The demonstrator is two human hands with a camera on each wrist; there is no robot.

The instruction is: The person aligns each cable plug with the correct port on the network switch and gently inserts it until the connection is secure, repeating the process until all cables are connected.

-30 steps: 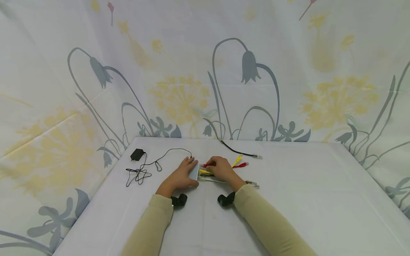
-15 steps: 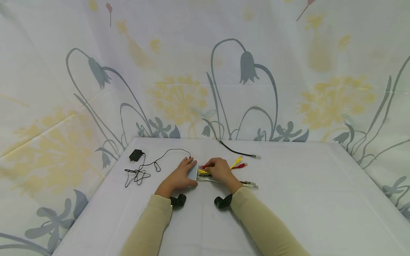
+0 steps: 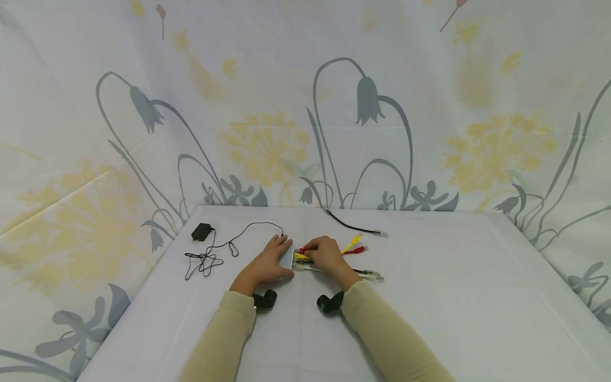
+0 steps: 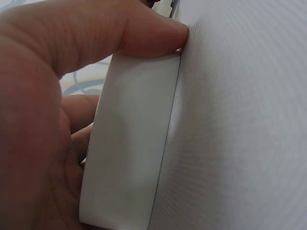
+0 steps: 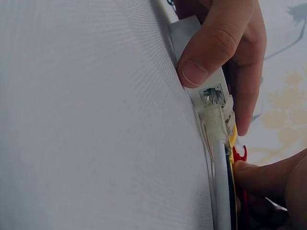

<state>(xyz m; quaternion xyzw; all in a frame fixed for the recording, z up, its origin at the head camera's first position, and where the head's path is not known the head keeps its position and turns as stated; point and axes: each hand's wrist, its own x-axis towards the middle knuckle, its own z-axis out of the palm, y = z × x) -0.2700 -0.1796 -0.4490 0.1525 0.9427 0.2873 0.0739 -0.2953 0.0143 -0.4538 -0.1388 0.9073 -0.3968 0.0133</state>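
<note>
In the head view, my left hand point(image 3: 263, 269) grips a small white network switch point(image 3: 287, 258) from both ends. The left wrist view shows the thumb point(image 4: 153, 36) wrapped over one end of the box. My right hand point(image 3: 328, 255) pinches a red network cable point(image 3: 300, 250) close to the switch's port side. In the right wrist view, a white network cable point(image 5: 221, 177) runs up to the row of ports, with its clear plug point(image 5: 215, 122) at the nearest one. Yellow point(image 3: 300, 257) and black cables lie alongside. Whether the red plug is seated is hidden.
A black power adapter point(image 3: 201, 232) lies at the left, its thin tangled cord point(image 3: 205, 261) running to the switch. Loose cable ends, yellow point(image 3: 352, 243) and red point(image 3: 356, 250), stick out past the right hand. A separate black cable point(image 3: 350, 225) lies at the back.
My right hand has shifted slightly left toward the switch with the red cable, and its wrist has turned a little. My left hand holds the switch in the same way.
</note>
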